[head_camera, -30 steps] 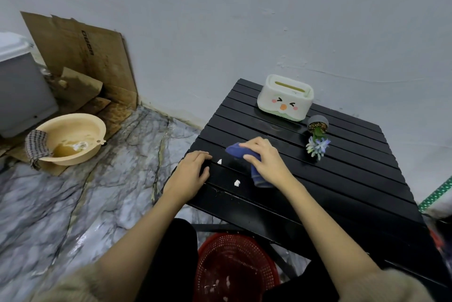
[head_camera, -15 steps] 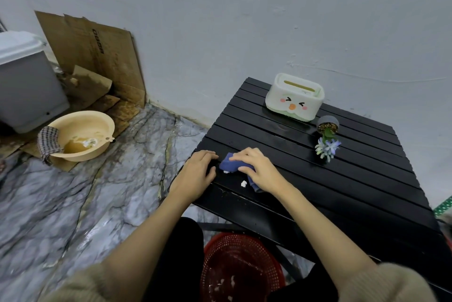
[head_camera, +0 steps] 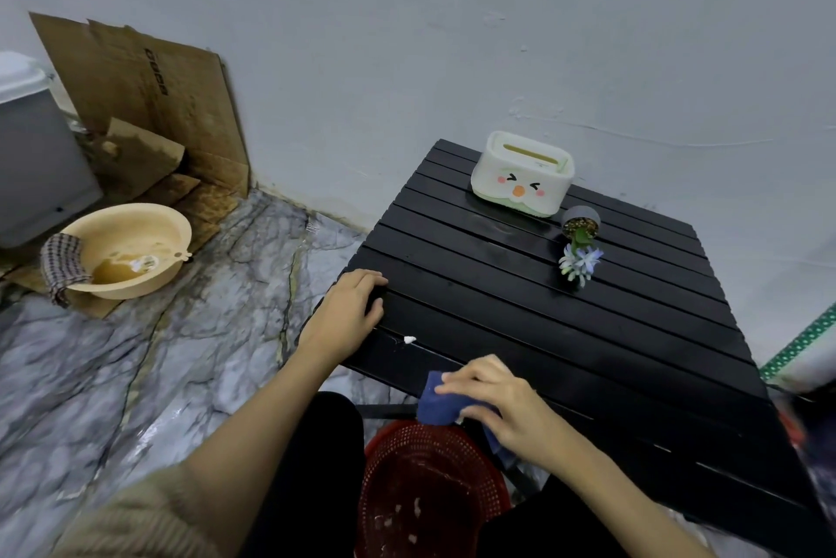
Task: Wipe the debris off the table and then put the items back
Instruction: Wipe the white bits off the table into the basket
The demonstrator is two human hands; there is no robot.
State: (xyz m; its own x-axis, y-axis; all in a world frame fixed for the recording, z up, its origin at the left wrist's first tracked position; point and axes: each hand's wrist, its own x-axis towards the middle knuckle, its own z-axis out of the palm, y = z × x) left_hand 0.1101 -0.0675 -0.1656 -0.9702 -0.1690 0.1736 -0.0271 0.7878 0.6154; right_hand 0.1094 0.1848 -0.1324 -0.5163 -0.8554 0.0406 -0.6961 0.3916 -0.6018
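Across the top of your frame runs a plain pale grey plastered wall [head_camera: 407,37]. Lower left, you see a glossy grey-and-white marble-patterned floor [head_camera: 135,376]. Flattened brown cardboard sheets [head_camera: 149,91] lean against the wall at upper left, beside a grey plastic bin [head_camera: 31,159]. The black slatted table [head_camera: 610,331] fills your right side.

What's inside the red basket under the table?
Inside the red basket lie a few small white scraps on its mesh bottom. The person's knees and the table edge cover its sides, so anything there stays hidden.
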